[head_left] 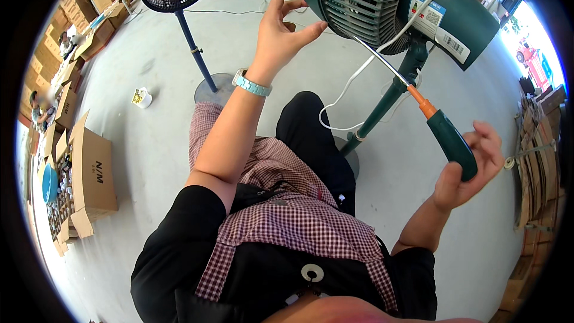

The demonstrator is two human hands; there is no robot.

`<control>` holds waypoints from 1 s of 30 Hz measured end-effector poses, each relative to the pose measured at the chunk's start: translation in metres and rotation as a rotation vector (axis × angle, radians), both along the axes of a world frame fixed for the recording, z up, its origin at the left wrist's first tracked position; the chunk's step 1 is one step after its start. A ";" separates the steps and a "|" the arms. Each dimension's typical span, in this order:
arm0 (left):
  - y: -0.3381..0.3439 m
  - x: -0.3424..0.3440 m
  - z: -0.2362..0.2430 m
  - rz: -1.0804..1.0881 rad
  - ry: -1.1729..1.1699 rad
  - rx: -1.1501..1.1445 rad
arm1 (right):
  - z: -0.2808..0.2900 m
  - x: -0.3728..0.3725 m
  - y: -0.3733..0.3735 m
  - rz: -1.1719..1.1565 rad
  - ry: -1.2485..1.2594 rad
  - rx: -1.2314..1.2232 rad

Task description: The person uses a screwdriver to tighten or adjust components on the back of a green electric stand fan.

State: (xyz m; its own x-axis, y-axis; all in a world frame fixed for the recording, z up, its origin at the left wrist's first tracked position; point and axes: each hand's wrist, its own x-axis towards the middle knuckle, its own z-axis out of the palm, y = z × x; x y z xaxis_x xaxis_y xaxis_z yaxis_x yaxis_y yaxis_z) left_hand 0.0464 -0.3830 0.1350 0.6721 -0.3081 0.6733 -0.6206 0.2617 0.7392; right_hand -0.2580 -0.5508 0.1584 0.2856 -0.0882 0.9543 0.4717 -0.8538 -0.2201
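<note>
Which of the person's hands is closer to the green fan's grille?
Left. The left hand touches the green fan's grille edge; the right hand grips the screwdriver handle, well below it.

My one view sits on the wearer's head, looking steeply down over chest and lap to the concrete floor [149,161]. It sits close: the green fan [382,6] fills the top edge, just above both raised hands. Fisheye bends the rim.

Left hand [281,27] raised on a bent arm, thumb and fingers spread in a loose pinch; right hand [469,164] lower, palm up, fingers curled around a handle.
</note>
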 end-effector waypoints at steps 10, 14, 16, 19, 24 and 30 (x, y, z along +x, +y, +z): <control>-0.009 0.001 -0.001 0.089 -0.045 -0.021 | 0.004 -0.013 0.002 -0.397 0.066 -0.096; -0.006 -0.005 0.000 0.116 -0.061 0.025 | 0.005 0.000 0.014 -0.109 0.025 0.039; -0.006 -0.007 0.000 0.150 -0.060 0.022 | 0.004 0.001 0.025 -0.004 0.046 0.184; -0.011 -0.006 0.001 0.150 -0.054 0.004 | 0.008 -0.027 0.012 -0.168 0.341 0.356; -0.008 -0.003 0.002 0.130 -0.091 0.002 | 0.006 -0.016 0.019 -0.151 0.172 0.303; -0.005 0.007 0.010 0.139 -0.087 0.014 | -0.001 -0.007 0.012 -0.068 0.071 0.164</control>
State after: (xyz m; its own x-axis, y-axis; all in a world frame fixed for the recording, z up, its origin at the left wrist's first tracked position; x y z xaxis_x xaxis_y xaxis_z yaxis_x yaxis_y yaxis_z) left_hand 0.0534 -0.3881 0.1450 0.6478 -0.2264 0.7274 -0.7122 0.1591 0.6838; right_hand -0.2648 -0.5393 0.1577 0.3395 -0.2619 0.9034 0.3926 -0.8333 -0.3892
